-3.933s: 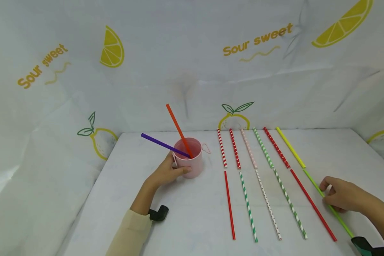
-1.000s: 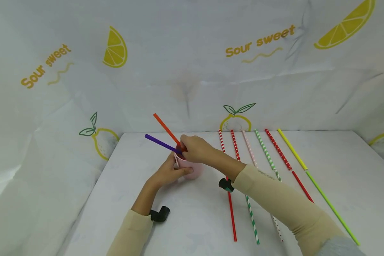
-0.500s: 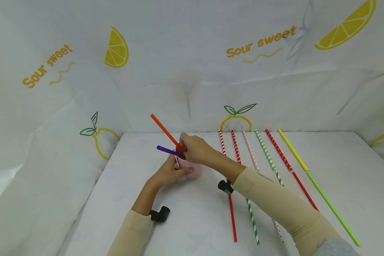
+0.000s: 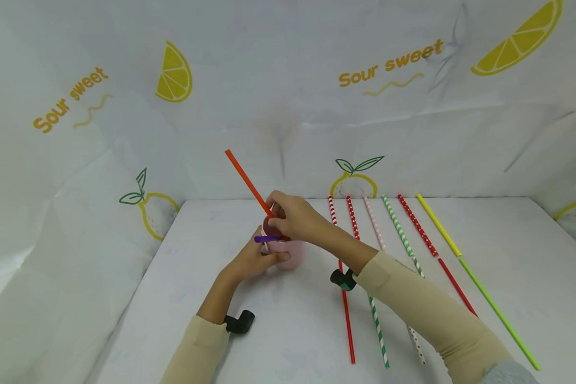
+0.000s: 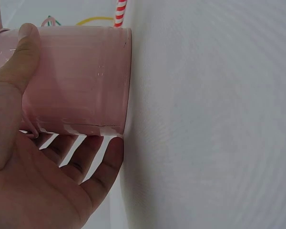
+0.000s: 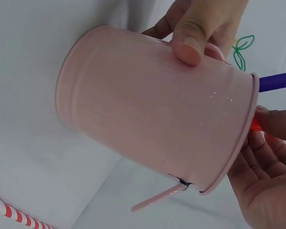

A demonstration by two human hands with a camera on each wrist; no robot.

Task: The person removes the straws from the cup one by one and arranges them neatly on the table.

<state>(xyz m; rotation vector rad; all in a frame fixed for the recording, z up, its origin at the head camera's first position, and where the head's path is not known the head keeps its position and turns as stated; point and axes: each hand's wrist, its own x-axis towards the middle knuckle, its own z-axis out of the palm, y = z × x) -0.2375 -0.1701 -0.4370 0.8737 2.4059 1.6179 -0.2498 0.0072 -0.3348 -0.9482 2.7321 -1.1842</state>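
Note:
A small pink metal pail (image 4: 294, 257) stands on the white table, and my left hand (image 4: 252, 260) holds its side, thumb across the front. In the left wrist view the thumb lies on the pail's wall (image 5: 76, 76), with the other fingers behind it. Over the pail's mouth, my right hand (image 4: 295, 216) pinches an orange straw (image 4: 246, 178), which leans up and to the left. The straw's lower end is hidden by the hand and pail. A purple straw (image 4: 263, 239) sticks out over the rim towards the left, its inner part hidden.
To the right, straws lie in two rows, among them a yellow straw (image 4: 439, 224), a lime green straw (image 4: 499, 313) and a red straw (image 4: 348, 328). My right forearm (image 4: 413, 298) passes above several of them. A lemon-printed white sheet (image 4: 278, 96) hangs behind the table.
My right hand has come from the lime green straw to the pail and taken hold of the orange straw. Lately that straw rose slightly, while the purple one swung downward. The left hand stays put.

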